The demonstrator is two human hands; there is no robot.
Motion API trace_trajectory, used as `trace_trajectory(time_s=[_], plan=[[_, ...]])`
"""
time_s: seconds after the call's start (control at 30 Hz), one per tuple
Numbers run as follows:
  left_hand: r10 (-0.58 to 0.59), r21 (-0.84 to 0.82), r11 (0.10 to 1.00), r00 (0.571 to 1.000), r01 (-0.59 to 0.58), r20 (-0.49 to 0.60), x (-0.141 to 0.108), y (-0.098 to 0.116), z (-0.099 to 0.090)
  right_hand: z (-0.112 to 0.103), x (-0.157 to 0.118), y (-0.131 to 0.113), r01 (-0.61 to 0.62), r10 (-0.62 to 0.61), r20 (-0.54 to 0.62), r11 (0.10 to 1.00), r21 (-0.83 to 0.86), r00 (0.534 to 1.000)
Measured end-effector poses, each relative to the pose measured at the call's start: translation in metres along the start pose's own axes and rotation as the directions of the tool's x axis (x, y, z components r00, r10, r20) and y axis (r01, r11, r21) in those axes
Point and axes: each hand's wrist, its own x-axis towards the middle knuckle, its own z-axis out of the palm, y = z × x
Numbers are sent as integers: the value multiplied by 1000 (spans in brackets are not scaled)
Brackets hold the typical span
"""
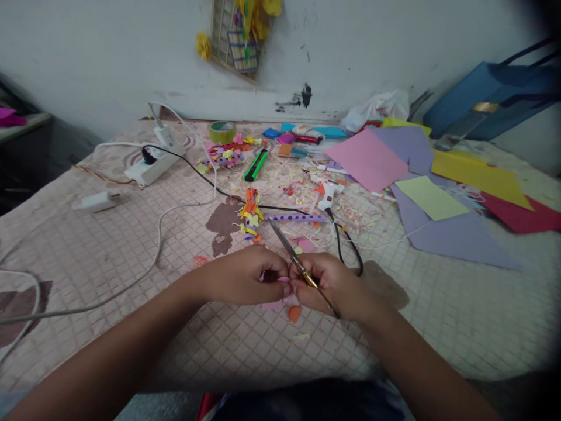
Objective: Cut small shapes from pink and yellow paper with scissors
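My left hand is closed, with a small pink paper piece pinched between thumb and finger. My right hand is closed around scissors with gold-coloured handles, their blades pointing away and to the left. Its fingertips meet the left hand's at the pink paper. Beneath the hands lie more pink paper scraps and an orange paper piece. Just beyond them are a purple dotted paper strip and a colourful paper-covered craft piece.
Behind are a white glue gun, a green box cutter and a roll of tape. Coloured paper sheets spread at the right. A power strip and white cables lie at the left. Small shavings litter the tablecloth.
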Motion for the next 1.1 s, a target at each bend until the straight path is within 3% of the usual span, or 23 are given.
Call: trace_trajectory(time_s=[0.23,0.33,0.4,0.43,0.5,0.67,0.77,0.87,1.1], plan=[[-27,-12,1000,998,27,-51,-1,2,-1,0,2,-1,-19,20,-29,999,32,999],[-64,-88,995,971,45,-230,-1,8,0,0,3,2,77,-54,-151,986,148,987],[-81,-139,990,880,17,-468,-2,10,2,2,3,2,187,-150,-224,970,157,963],[-94,-167,986,800,-8,-593,-2,11,4,4,3,2,236,-200,-234,962,136,951],[-96,-210,973,664,-94,-742,-2,11,8,11,4,1,246,-220,-222,965,95,950],[-127,-214,965,449,-149,-885,-1,11,19,34,5,-6,249,-231,-160,963,103,960],[-171,-236,962,376,-136,-911,0,14,24,44,6,-12,246,-239,-135,968,38,961],[-193,-244,965,365,-98,-911,1,15,27,50,7,-16,247,-246,-128,969,-8,961],[-198,-256,963,416,-87,-887,3,14,32,53,9,-13,212,-229,-194,972,-105,954]])
